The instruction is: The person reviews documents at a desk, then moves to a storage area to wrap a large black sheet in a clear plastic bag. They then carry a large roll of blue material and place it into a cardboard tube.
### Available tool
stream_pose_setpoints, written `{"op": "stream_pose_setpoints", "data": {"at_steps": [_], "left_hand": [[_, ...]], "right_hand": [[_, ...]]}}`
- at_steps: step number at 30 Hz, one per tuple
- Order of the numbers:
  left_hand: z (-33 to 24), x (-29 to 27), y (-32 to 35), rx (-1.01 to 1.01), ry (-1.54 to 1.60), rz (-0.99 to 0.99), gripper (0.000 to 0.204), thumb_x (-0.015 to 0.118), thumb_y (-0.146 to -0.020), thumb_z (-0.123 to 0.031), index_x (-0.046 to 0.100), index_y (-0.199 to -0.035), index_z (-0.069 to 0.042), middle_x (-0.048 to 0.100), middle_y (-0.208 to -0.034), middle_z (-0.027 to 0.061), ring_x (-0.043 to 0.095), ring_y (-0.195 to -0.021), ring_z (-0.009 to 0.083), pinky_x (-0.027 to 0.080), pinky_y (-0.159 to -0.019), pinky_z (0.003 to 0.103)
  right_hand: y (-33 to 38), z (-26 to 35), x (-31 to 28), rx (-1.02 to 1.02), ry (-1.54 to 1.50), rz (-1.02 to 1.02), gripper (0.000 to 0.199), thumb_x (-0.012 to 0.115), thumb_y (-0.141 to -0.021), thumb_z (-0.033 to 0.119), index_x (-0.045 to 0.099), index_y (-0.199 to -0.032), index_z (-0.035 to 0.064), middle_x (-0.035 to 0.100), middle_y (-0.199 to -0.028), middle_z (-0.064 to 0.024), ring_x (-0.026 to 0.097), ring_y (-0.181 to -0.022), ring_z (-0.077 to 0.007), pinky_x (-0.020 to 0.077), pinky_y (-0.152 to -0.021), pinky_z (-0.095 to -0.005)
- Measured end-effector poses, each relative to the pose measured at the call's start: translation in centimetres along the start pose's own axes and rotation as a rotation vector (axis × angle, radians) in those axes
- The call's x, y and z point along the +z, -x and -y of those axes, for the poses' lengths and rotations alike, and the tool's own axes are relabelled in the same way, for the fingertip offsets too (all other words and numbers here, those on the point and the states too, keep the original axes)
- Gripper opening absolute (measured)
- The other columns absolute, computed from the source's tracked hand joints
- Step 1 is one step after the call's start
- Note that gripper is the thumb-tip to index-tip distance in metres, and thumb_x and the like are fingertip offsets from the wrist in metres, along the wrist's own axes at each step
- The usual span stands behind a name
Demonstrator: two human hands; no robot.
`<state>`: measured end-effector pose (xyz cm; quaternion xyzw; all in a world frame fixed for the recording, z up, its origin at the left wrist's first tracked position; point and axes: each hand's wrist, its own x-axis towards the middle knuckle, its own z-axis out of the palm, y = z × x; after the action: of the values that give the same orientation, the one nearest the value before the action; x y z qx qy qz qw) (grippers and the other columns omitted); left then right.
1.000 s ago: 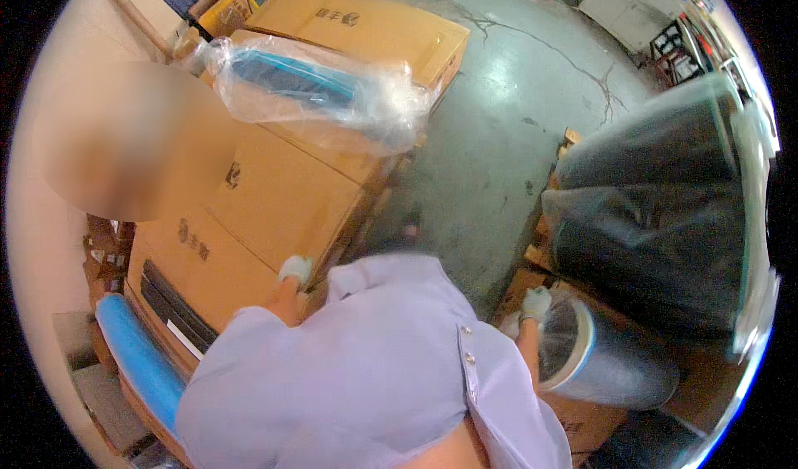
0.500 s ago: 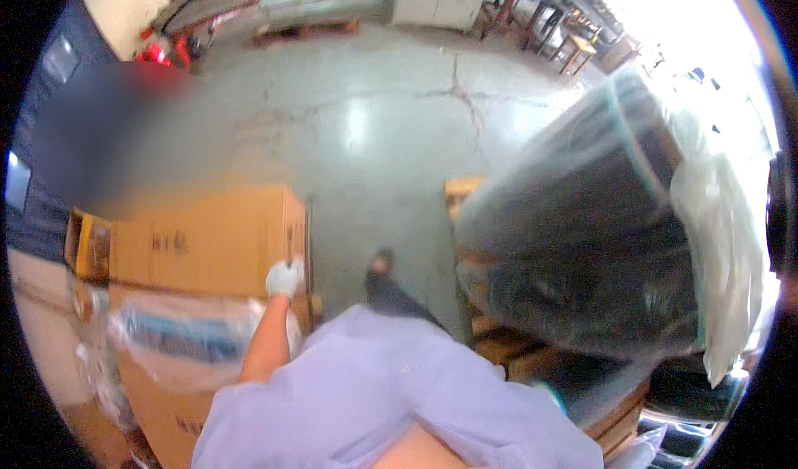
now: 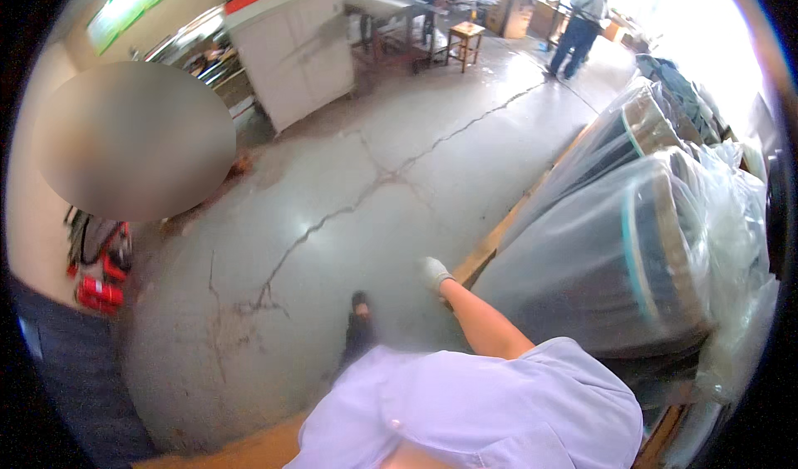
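Floor (image 3: 366, 228) is leaving passage ahead of the right hand (image 3: 435, 275); wrapped rolls (image 3: 573, 261) (wooden edge (image 3: 477, 264) alongside) are blocking its right.

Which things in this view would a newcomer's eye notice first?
Large, plastic-wrapped dark bundles fill the right side. A long crack runs across the grey floor in the middle. Just left of the bundles, the person's gloved right hand shows beside a wooden edge.

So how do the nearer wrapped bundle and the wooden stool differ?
Cover: the nearer wrapped bundle is in clear plastic; the wooden stool is bare.
Shape: the bundle is bulky and rounded; the stool has a flat seat on legs.
Place: the bundle is near the right hand; the stool stands well beyond it.
Shared: neither is held.
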<state>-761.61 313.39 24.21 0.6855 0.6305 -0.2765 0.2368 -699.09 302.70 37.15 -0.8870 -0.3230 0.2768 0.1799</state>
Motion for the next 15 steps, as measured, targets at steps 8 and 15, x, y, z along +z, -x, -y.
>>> {"op": "stream_pose_setpoints", "data": {"at_steps": [8,15], "left_hand": [[-32.4,-23.9,-27.4,0.206,0.031,-0.013,0.026,0.056,-0.082,-0.028,0.064,-0.090,-0.004,0.067,-0.091,0.0211,0.066,-0.083,0.0344,0.049,-0.073,0.049],[-78.1,-51.2,-37.1,0.548,0.483,-0.100,0.052,0.060,-0.086,-0.038,0.058,-0.104,0.011,0.064,-0.098,0.0305,0.062,-0.095,0.0428,0.047,-0.080,0.046]], "right_hand": [[-2.9,-19.1,2.2,0.441,0.305,0.251,0.021,0.058,-0.085,0.018,0.072,-0.097,0.0082,0.066,-0.111,-0.0122,0.064,-0.101,-0.0291,0.0524,-0.084,-0.0406],[-0.1,-20.6,1.2,1.148,-0.044,0.324,0.025,0.057,-0.086,0.031,0.074,-0.096,0.0155,0.070,-0.104,-0.0062,0.068,-0.094,-0.0237,0.0546,-0.078,-0.0412]]}}
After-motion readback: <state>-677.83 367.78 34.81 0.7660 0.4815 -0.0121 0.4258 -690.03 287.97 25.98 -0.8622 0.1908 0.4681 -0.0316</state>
